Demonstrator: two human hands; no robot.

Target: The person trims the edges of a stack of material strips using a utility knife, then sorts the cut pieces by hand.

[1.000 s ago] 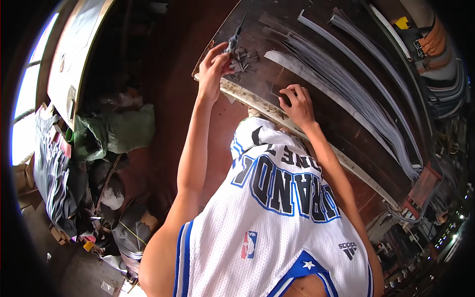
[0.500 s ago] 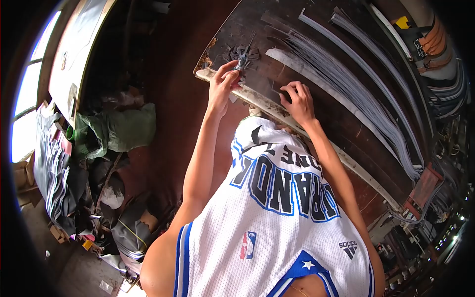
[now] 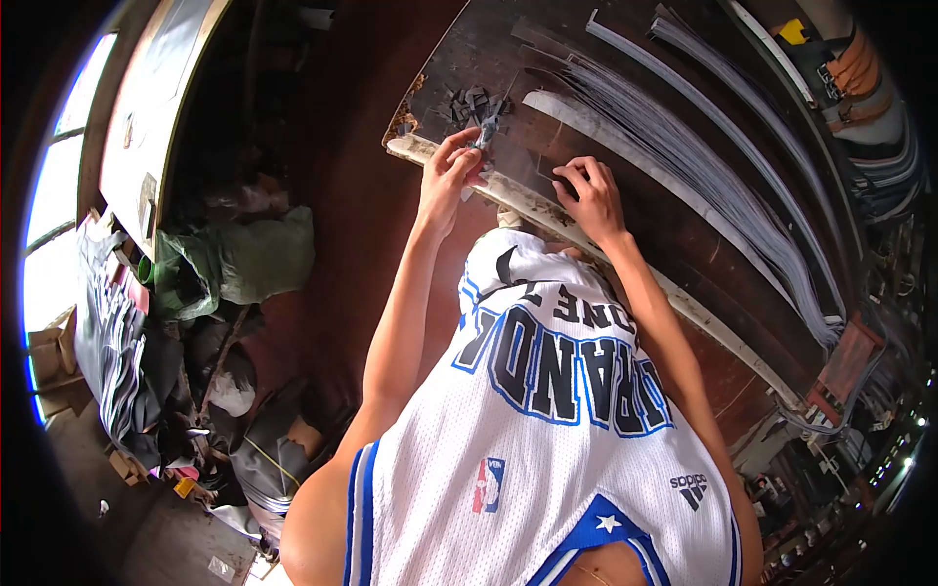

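Note:
My left hand [image 3: 453, 168] is at the front left corner of the dark table, its thumb and fingers closed on a small grey-blue tool [image 3: 488, 131] whose kind is hard to make out. A heap of small dark scraps [image 3: 471, 104] lies just beyond that tool. My right hand [image 3: 594, 200] rests over the table's front edge with curled fingers, thumb and forefinger close together near the dark surface. Whatever they pinch, if anything, is too small to name. Beyond it a bundle of long grey strips [image 3: 674, 181] runs across the table.
More long strips [image 3: 723, 93] lie farther back on the table [image 3: 684, 259]. A pale worn rail [image 3: 547, 217] edges its front. Brown straps with buckles [image 3: 855, 78] hang at the right. A green sack [image 3: 264, 256] and stacked grey sheets [image 3: 112, 361] are on the left.
My left hand has shifted slightly right and down with the tool, uncovering more of the scrap heap. My right hand has hardly moved; the view has tilted a little.

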